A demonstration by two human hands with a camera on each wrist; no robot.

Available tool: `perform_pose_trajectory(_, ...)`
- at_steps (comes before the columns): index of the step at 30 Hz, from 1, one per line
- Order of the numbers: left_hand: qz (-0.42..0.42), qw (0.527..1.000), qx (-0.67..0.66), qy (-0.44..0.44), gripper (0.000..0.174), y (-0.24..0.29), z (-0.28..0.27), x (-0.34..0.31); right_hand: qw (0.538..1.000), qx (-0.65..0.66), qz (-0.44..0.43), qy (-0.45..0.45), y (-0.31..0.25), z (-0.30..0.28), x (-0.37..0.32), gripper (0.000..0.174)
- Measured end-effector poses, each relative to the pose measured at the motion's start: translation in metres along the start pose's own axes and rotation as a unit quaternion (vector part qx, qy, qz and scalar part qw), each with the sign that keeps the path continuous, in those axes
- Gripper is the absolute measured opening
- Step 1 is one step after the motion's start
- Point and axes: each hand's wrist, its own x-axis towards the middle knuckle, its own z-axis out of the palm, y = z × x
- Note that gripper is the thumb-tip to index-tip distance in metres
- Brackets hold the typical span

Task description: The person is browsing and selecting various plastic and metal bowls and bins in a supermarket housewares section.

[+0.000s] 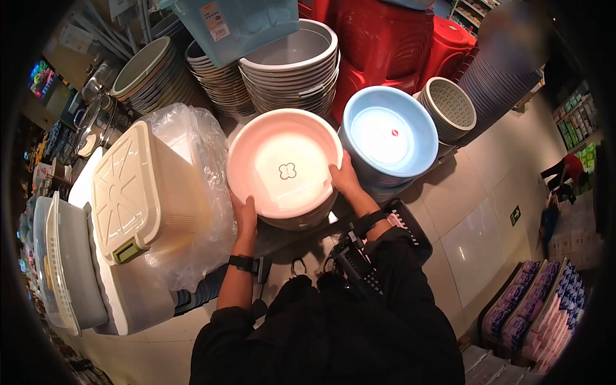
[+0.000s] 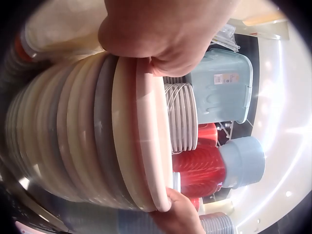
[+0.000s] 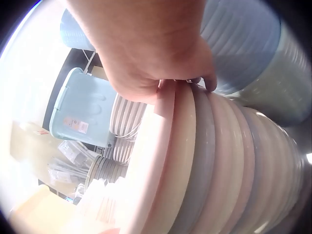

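Observation:
A round pink basin (image 1: 287,144) with a small dark flower-like mark on its bottom tops a stack of nested basins (image 2: 78,131) in cream, grey and pink. My left hand (image 1: 244,217) grips its rim at the near left, thumb over the edge. Opposite, at the right side, my right hand (image 1: 347,176) holds the same rim; in the right wrist view its fingertips (image 3: 209,83) reach down the outside, beside the upper basins of the stack. The pink rim sits right above the cream basin (image 3: 183,146) beneath it.
Blue basins (image 1: 389,131) stand stacked on the right, near a grey perforated basket (image 1: 449,109). To the left, a beige lidded storage box (image 1: 128,192) rests beside clear plastic wrap. Behind are grey buckets (image 1: 289,70), a light-blue bin (image 1: 237,25) and red stools (image 1: 385,45).

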Motion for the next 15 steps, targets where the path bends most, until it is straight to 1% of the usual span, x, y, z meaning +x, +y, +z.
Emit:
perform_pose_trajectory(2, 0.015, 1.000, -0.003, -0.027, 0.070, 0.004, -0.003, -0.001, 1.000, 0.023, -0.009, 0.011, -0.009, -0.001, -0.004, 0.067)
perform_pose_trajectory(3, 0.014, 1.000, -0.003, -0.024, 0.070, 0.010, -0.004, -0.002, 0.999, 0.044, -0.018, 0.023, -0.014, -0.002, -0.004, 0.065)
perform_pose_trajectory(4, 0.026, 0.999, -0.012, -0.039, 0.069, 0.016, -0.005, -0.003, 0.999, 0.044, -0.019, 0.019, -0.020, -0.003, -0.004, 0.065)
perform_pose_trajectory(5, 0.038, 0.998, -0.020, -0.055, 0.068, 0.022, -0.006, -0.004, 0.997, 0.071, -0.026, 0.015, -0.026, -0.005, -0.002, 0.064)
perform_pose_trajectory(7, 0.042, 0.997, -0.031, -0.061, 0.067, 0.029, -0.007, -0.006, 0.992, 0.116, -0.038, 0.009, -0.047, -0.012, -0.006, 0.062)
perform_pose_trajectory(8, 0.047, 0.995, -0.044, -0.070, 0.066, 0.033, -0.007, -0.006, 0.992, 0.116, -0.040, 0.008, -0.049, -0.012, -0.004, 0.062)
perform_pose_trajectory(10, 0.037, 0.996, -0.058, -0.057, 0.066, 0.053, -0.004, -0.016, 0.987, 0.129, -0.087, 0.043, -0.050, -0.012, -0.002, 0.060)
perform_pose_trajectory(12, 0.029, 0.996, -0.073, -0.043, 0.066, 0.059, -0.002, -0.016, 0.986, 0.134, -0.085, 0.046, -0.054, -0.014, -0.003, 0.060)
perform_pose_trajectory(14, 0.061, 0.992, -0.108, -0.037, 0.064, 0.057, -0.003, -0.014, 0.986, 0.140, -0.083, 0.049, -0.057, -0.017, -0.006, 0.060)
perform_pose_trajectory(15, 0.062, 0.991, -0.109, -0.038, 0.064, 0.059, -0.003, -0.014, 0.984, 0.150, -0.085, 0.046, -0.060, -0.019, -0.008, 0.060)
